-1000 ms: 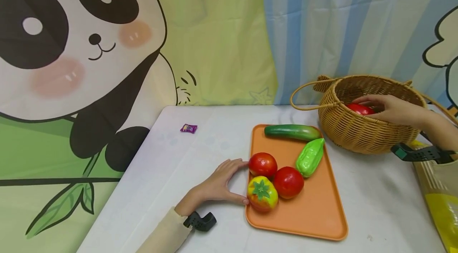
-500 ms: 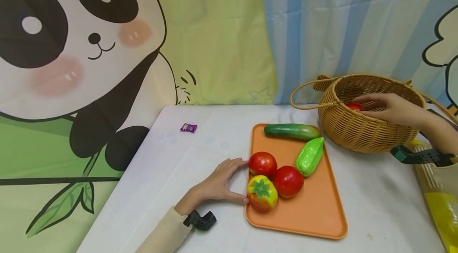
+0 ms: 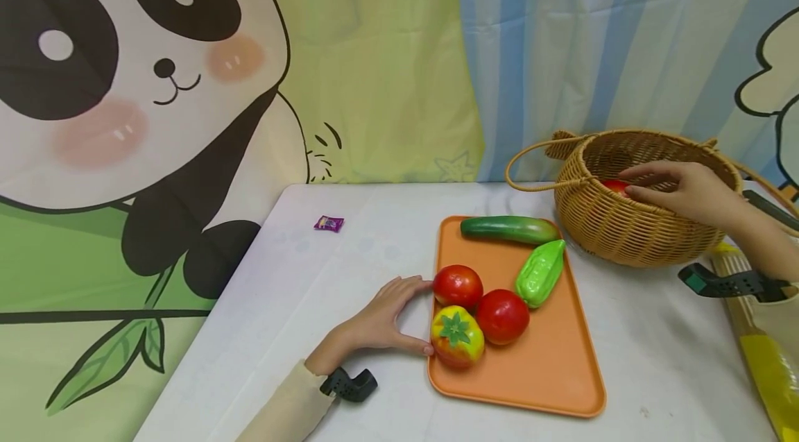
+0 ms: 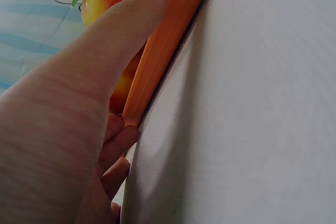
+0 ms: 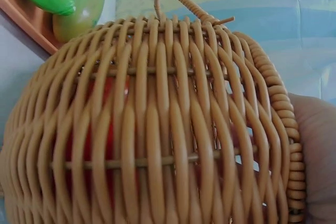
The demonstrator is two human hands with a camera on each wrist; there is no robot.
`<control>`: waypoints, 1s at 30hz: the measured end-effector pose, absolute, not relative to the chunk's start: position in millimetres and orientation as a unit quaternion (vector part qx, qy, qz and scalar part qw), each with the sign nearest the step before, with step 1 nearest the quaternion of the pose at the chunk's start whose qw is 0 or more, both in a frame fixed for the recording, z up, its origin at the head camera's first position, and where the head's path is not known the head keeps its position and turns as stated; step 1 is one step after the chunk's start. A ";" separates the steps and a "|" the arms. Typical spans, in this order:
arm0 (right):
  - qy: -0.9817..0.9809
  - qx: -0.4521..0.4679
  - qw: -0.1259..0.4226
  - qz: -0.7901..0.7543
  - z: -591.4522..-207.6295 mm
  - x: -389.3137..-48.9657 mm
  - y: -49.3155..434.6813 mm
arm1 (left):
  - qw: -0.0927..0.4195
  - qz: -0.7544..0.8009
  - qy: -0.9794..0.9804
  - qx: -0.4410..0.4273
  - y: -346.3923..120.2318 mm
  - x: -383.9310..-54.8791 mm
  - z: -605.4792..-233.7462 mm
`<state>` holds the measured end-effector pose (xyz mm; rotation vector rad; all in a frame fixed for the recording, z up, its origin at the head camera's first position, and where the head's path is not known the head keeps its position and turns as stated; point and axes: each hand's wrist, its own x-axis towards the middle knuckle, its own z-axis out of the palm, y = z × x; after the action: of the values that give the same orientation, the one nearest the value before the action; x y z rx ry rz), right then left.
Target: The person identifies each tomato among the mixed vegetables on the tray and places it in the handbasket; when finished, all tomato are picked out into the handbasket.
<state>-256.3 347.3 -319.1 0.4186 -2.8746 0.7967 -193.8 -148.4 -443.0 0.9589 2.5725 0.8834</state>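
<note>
My right hand (image 3: 693,196) reaches over the rim of the wicker basket (image 3: 637,241), fingers and thumb spread apart. Inside, a red tomato (image 3: 615,187) shows beside the fingertips; through the weave in the right wrist view, red (image 5: 105,150) appears low in the basket. My left hand (image 3: 383,320) lies at the left edge of the orange tray (image 3: 543,376), thumb and fingers spread, and the left wrist view has the thumb against the rim. Nearest it on the tray are a red tomato (image 3: 458,285) and a yellow-red fruit with a green leafy top (image 3: 458,348).
Another red tomato (image 3: 502,317), a light green ridged vegetable (image 3: 540,274) and a dark green cucumber (image 3: 508,230) also lie on the tray. A purple wrapped candy (image 3: 329,223) is at the back left. A yellow bag (image 3: 764,366) lies at the right edge.
The red tomato in the basket has sunk lower and less of it shows. My right hand's fingers and thumb have spread away from it. The left hand has stayed still.
</note>
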 end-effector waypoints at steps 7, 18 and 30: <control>-0.931 0.153 0.108 0.314 -321.3 -251.1 346.0 | 0.124 0.303 0.885 0.330 -148.3 -193.5 -443.9; -0.899 0.170 0.184 0.360 -325.0 -244.1 337.2 | 0.120 0.301 0.884 0.336 -147.7 -193.5 -442.8; -0.864 0.208 0.192 0.416 -318.2 -232.4 316.3 | 0.118 0.298 0.885 0.338 -148.3 -193.5 -442.8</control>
<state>-232.4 316.3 -318.2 0.5853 -2.4262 1.1671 -193.5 -148.3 -442.8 0.9897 2.5891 0.8712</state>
